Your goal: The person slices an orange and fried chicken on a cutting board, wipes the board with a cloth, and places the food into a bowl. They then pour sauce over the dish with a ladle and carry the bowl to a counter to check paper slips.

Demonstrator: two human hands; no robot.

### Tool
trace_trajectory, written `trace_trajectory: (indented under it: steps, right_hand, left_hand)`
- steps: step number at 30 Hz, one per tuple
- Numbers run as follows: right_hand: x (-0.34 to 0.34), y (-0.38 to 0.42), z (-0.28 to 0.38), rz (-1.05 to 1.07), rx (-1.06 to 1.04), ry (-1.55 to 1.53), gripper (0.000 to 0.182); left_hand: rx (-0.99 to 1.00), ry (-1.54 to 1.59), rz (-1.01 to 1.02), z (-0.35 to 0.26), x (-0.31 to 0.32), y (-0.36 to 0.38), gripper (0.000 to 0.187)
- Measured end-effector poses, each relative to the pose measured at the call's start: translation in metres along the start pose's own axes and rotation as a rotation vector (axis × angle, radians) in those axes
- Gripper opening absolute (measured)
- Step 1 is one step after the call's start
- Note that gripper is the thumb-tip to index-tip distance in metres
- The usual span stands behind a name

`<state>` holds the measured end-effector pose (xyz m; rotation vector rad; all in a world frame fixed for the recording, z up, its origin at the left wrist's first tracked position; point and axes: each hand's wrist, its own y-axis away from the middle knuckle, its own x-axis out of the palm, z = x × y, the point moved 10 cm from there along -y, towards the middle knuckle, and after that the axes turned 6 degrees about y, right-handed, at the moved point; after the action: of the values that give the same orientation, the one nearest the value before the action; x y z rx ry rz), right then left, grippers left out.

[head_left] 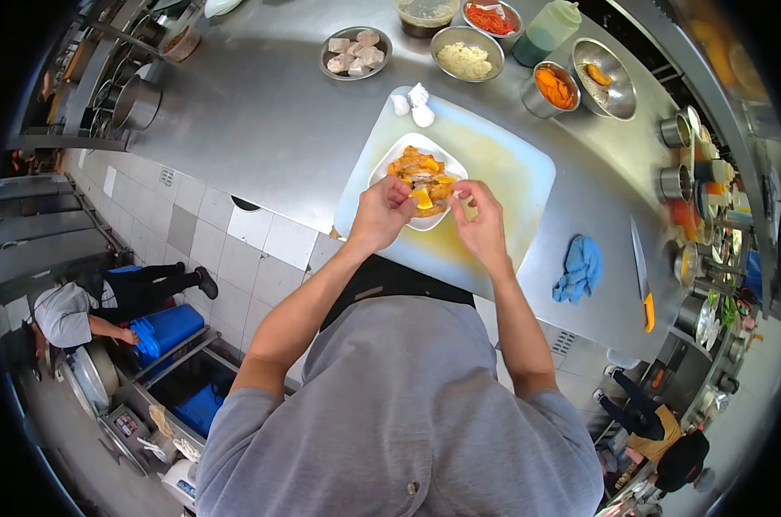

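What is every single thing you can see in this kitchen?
Counter: one, silver, across the top
Cutting board: one, pale blue and yellowish, on the counter
Plate: one, white, on the board
Food pieces: several, orange and brown, on the plate
White lumps: three, beside the plate
Metal bowls of food: several, silver, far side
Squeeze bottle: one, green, among the bowls
Cloth: one, blue, right
Knife: one, yellow handle, beside the cloth
Pots: several, silver, both sides
Other people: at least two, lower left and lower right
Left hand, right hand: one each, over the plate
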<state>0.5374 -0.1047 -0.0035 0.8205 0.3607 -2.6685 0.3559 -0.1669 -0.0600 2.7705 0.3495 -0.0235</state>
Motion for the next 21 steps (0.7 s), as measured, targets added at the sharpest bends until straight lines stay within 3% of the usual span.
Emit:
trace_trajectory:
  steps: [6,9,15,21]
  right_hand:
    - [0.001,0.011,-0.008,-0.072,0.172,-0.024,0.029]
    - [-0.005,-0.008,0.006,-0.058,0.086,0.082,0.029]
    - [0.01,-0.029,0.004,0.194,0.023,0.282,0.026]
    - [0.002,-0.026,0.031,0.02,-0.012,0.343,0.02]
  left_hand:
    - [0.203,-0.346,-0.036,-0.037,-0.007,0.017,0.018]
    - [0.171,-0.362,-0.024,-0.038,-0.026,0.018,0.02]
    - [0.225,-0.342,-0.02,-0.032,-0.056,0.008,0.016]
    - [0.27,-0.321,0.033,-0.039,-0.065,-0.003,0.013]
